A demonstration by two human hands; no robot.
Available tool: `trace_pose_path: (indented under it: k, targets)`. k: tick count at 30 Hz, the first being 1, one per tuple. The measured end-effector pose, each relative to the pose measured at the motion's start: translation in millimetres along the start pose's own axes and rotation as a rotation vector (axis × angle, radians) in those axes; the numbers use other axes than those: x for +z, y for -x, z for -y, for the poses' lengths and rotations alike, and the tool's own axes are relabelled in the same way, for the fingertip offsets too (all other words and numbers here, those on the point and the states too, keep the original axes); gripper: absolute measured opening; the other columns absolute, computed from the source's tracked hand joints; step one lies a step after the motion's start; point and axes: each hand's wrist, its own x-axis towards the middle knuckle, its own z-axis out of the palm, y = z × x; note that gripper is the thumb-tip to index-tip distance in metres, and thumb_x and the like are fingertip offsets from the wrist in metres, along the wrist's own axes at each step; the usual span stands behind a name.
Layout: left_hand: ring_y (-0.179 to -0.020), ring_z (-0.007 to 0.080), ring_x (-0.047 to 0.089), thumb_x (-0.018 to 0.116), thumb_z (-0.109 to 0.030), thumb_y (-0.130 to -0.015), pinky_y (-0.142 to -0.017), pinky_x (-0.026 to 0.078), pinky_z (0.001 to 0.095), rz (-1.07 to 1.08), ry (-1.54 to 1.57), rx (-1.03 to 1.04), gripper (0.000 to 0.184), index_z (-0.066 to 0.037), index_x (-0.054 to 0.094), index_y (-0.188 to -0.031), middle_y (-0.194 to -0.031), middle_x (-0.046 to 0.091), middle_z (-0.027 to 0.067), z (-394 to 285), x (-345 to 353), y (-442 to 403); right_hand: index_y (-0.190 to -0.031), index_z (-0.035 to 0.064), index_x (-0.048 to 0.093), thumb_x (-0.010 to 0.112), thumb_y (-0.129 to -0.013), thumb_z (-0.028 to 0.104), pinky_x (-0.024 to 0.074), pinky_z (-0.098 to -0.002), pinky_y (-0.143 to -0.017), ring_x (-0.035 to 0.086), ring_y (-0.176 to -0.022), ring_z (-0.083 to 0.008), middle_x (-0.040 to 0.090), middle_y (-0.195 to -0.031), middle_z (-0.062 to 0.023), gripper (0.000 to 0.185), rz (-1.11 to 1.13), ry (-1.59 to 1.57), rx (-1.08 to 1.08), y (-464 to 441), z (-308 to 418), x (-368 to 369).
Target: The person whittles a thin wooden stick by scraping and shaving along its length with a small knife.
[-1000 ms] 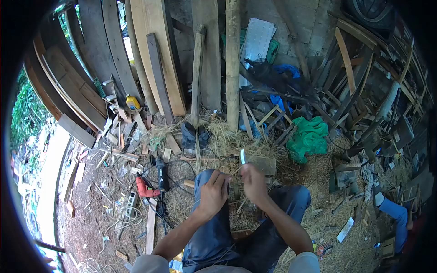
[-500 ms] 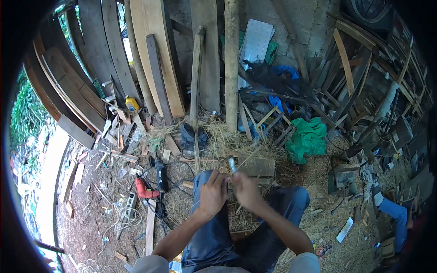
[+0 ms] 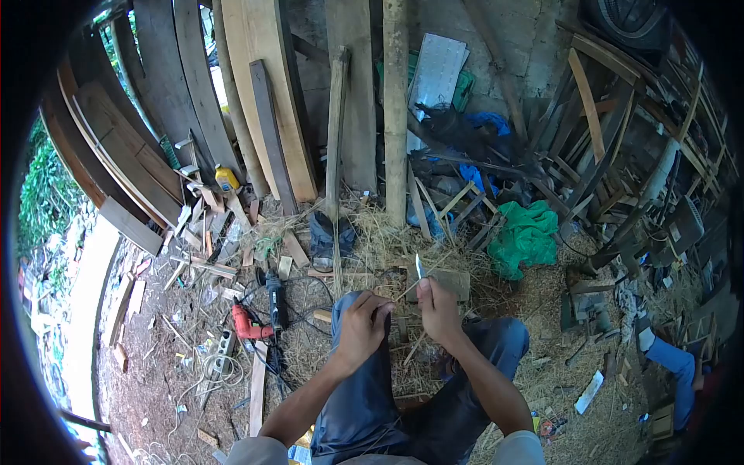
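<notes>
My right hand (image 3: 440, 314) is closed around the handle of a small knife (image 3: 419, 266), its bright blade pointing up and away from me. The handle itself is hidden in the fist. Left of it, my left hand (image 3: 361, 329) pinches a thin pale strip, perhaps bamboo (image 3: 404, 294), which slants up to the right toward the knife. Both hands are over my knees, a small gap apart. Beyond the knife lies a wooden block (image 3: 448, 284) amid straw-like shavings.
On the left floor lie a red power drill (image 3: 249, 322), a dark angle grinder (image 3: 274, 298) and a white power strip (image 3: 222, 353) with cords. Planks (image 3: 267, 116) lean at the back beside a pole (image 3: 395, 116). Green plastic (image 3: 523, 239) is ahead right.
My right hand has moved right, away from my left hand, and the knife blade shows more clearly. My left hand stays nearly in place.
</notes>
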Motion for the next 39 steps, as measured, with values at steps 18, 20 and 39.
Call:
trace_pose_path:
  k: [18, 20, 39]
  targets:
    - [-0.073, 0.0307, 0.06, 0.064, -0.001, -0.08, -0.067, 0.046, 0.0351, 0.024, 0.022, -0.108, 0.005, 0.002, 0.063, -0.083, -0.081, 0.061, 0.0157, 2, 2, -4, -0.082, -0.0005, 0.05, 0.043, -0.098, 0.02, 0.0416, -0.0425, -0.058, 0.056, -0.061, -0.0332, 0.053, -0.063, -0.0171, 0.027, 0.025, 0.077, -0.223, 13, 0, 26]
    - [-0.071, 0.0302, 0.06, 0.064, -0.002, -0.081, -0.066, 0.046, 0.0348, 0.003, 0.002, -0.04, 0.005, 0.002, 0.063, -0.083, -0.08, 0.061, 0.0151, 3, -1, -1, -0.083, -0.0005, 0.05, 0.042, -0.098, 0.019, 0.0414, -0.0452, -0.06, 0.056, -0.066, -0.0383, 0.055, -0.066, -0.0201, 0.026, -0.008, 0.032, -0.152, 5, -6, 12]
    - [-0.064, 0.031, 0.056, 0.063, 0.0, -0.081, -0.06, 0.043, 0.0361, 0.023, 0.101, -0.036, 0.004, 0.003, 0.062, -0.083, -0.075, 0.058, 0.0163, 0, -3, -3, -0.088, 0.0002, 0.052, 0.048, -0.091, 0.009, 0.0418, -0.0461, -0.059, 0.056, -0.068, -0.0426, 0.056, -0.071, -0.0216, 0.01, 0.07, -0.03, -0.119, 11, 3, 9]
